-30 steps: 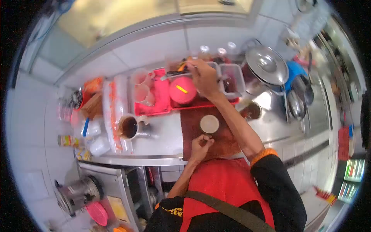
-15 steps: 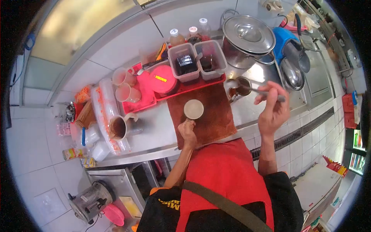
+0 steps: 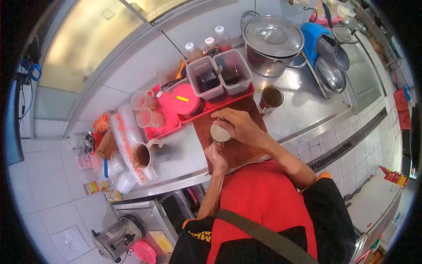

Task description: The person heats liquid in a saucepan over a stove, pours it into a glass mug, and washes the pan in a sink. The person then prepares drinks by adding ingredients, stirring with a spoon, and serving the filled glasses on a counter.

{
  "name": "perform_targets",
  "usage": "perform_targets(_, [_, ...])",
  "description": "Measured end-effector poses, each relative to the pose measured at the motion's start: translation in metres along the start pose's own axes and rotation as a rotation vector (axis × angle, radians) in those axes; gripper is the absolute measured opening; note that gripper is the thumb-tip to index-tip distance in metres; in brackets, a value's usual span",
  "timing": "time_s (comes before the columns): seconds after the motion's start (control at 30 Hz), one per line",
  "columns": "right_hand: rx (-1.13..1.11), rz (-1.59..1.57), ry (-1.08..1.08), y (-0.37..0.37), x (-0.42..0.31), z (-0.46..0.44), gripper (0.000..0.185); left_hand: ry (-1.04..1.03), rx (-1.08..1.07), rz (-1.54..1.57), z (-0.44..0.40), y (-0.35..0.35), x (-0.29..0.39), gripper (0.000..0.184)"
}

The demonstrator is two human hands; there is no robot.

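A small cup with a pale drink (image 3: 220, 132) stands on the brown cloth (image 3: 246, 149). My left hand (image 3: 216, 157) is closed around its handle at the near side. Over the cup's rim reaches my right hand (image 3: 239, 126), fingers curled and pinched on something I cannot make out, which dips into the cup. A glass mug of dark liquid (image 3: 271, 97) is to the right of the cloth. Behind the cloth, a red tray (image 3: 220, 105) bears two clear tubs of dark contents (image 3: 205, 81) and a pink-lidded container (image 3: 185, 99).
A large lidded steel pot (image 3: 272, 39) is at the back right, beside steel ladles (image 3: 329, 79). Pink plastic cups (image 3: 149, 118) stand at the left of the tray. A jug with brown contents (image 3: 143, 155) is near the counter's left front, beside wrapped cup stacks (image 3: 124, 141).
My right hand came from the tray, passed near the glass mug with a spoon-like utensil, and is now over the cup. My left hand has closed on the cup's handle.
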State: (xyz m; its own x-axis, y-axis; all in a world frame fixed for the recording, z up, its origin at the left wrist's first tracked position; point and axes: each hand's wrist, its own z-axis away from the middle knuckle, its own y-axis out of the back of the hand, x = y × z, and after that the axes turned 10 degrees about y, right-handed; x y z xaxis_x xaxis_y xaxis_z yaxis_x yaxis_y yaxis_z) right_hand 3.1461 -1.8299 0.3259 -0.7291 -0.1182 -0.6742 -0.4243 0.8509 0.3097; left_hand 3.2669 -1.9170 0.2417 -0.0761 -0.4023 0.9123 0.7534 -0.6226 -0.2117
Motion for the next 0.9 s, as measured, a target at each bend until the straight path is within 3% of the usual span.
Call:
perform_targets(0.03, [0.005, 0.007, 0.005, 0.003, 0.002, -0.001, 0.023, 0.027, 0.091, -0.060, 0.001, 0.000, 0.000, 0.030])
perform_targets(0.1, [0.023, -0.033, -0.195, 0.010, 0.001, -0.001, 0.023, 0.009, 0.052, 0.026, 0.005, -0.002, 0.008, 0.030])
perform_targets(0.13, [0.023, -0.033, -0.191, 0.016, -0.004, -0.001, 0.023, 0.048, 0.001, 0.021, 0.010, 0.000, 0.018, 0.024])
perform_targets(0.17, [0.146, 0.008, -0.264, 0.025, -0.013, 0.002, 0.022, 0.083, -0.046, 0.019, 0.013, 0.001, 0.024, 0.021])
perform_targets(0.23, [0.387, 0.064, -0.352, 0.036, -0.011, 0.024, 0.018, 0.012, 0.030, 0.003, 0.012, -0.001, 0.028, 0.032])
perform_targets(0.27, [0.532, -0.120, -0.529, 0.037, -0.005, 0.045, 0.018, 0.011, 0.003, 0.057, 0.017, -0.001, 0.036, 0.032])
perform_targets(0.3, [0.566, -0.214, -0.796, 0.050, -0.013, 0.055, 0.019, 0.004, -0.028, 0.112, 0.019, -0.001, 0.042, 0.032])
perform_targets(0.37, [0.563, -0.100, -0.845, 0.045, 0.028, 0.114, 0.024, 0.090, -0.091, 0.106, 0.019, 0.011, 0.054, 0.021])
perform_targets(0.43, [0.467, -0.177, -1.079, 0.051, 0.004, 0.101, 0.032, 0.125, -0.066, 0.112, 0.019, 0.004, 0.082, 0.024])
perform_targets(0.7, [0.431, -0.373, -1.033, 0.041, 0.037, 0.102, 0.042, -0.005, -0.227, 0.082, -0.016, -0.027, 0.192, 0.036])
perform_targets(0.77, [0.567, -0.384, -1.036, 0.036, 0.041, 0.106, 0.041, -0.014, -0.217, 0.082, -0.024, -0.044, 0.222, 0.036])
perform_targets(0.9, [0.538, -0.225, -1.040, 0.032, 0.053, 0.121, 0.051, -0.069, -0.238, 0.060, -0.064, -0.063, 0.263, 0.036])
